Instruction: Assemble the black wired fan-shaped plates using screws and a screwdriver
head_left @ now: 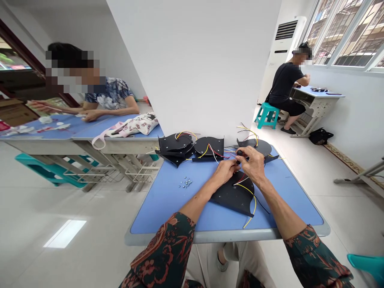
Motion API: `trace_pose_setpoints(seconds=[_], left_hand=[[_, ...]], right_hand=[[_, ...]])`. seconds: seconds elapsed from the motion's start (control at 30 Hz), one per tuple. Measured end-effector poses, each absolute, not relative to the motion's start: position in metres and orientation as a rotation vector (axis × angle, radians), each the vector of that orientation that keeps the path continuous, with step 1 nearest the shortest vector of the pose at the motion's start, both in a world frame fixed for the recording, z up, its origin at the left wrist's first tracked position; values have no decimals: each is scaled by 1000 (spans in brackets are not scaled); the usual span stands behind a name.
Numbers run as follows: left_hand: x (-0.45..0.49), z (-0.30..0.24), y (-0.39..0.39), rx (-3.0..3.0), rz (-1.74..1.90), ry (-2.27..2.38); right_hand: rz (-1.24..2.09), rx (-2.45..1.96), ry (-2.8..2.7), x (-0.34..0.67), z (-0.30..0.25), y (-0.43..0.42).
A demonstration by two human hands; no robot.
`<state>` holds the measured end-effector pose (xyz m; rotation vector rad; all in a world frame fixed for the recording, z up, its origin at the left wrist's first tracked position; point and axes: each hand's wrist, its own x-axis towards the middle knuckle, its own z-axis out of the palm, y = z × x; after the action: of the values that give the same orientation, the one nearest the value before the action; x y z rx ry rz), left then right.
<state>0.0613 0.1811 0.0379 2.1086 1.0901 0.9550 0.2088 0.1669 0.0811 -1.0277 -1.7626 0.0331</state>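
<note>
Small black part (239,152) sits pinched in right hand (251,163), long axis unclear, one end toward left hand (222,172), whose grip I cannot make out. Wired plate (235,195) lies beneath on table (168,208); more wired plates (208,146) lie beyond it, loose screws (186,182) left of it.

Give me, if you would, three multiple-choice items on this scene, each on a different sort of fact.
1. Where do the small silver fasteners lie on the blue rectangular table? A) Left of the hands B) Right of them C) On the floor
2. What colour is the plastic stool of the far person? A) Red B) Teal C) White
3. How does the black fan-shaped plate nearest the hands lie? A) Upright B) Flat C) Aloft

1 A: they sit left of both hands. 2 B: it shows teal. 3 B: it rests on the tabletop.
</note>
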Motion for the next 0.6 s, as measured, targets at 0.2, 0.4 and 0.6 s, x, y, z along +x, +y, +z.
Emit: trace_pose_setpoints(seconds=[0.2,0.4,0.6], left_hand=[[61,38,180,2082,958,1093],[60,37,181,2091,950,1084],[61,38,181,2109,944,1144]], right_hand=[[269,-882,-1860,221,88,178],[561,-785,-1906,227,87,180],[429,-880,-1831,220,84,164]])
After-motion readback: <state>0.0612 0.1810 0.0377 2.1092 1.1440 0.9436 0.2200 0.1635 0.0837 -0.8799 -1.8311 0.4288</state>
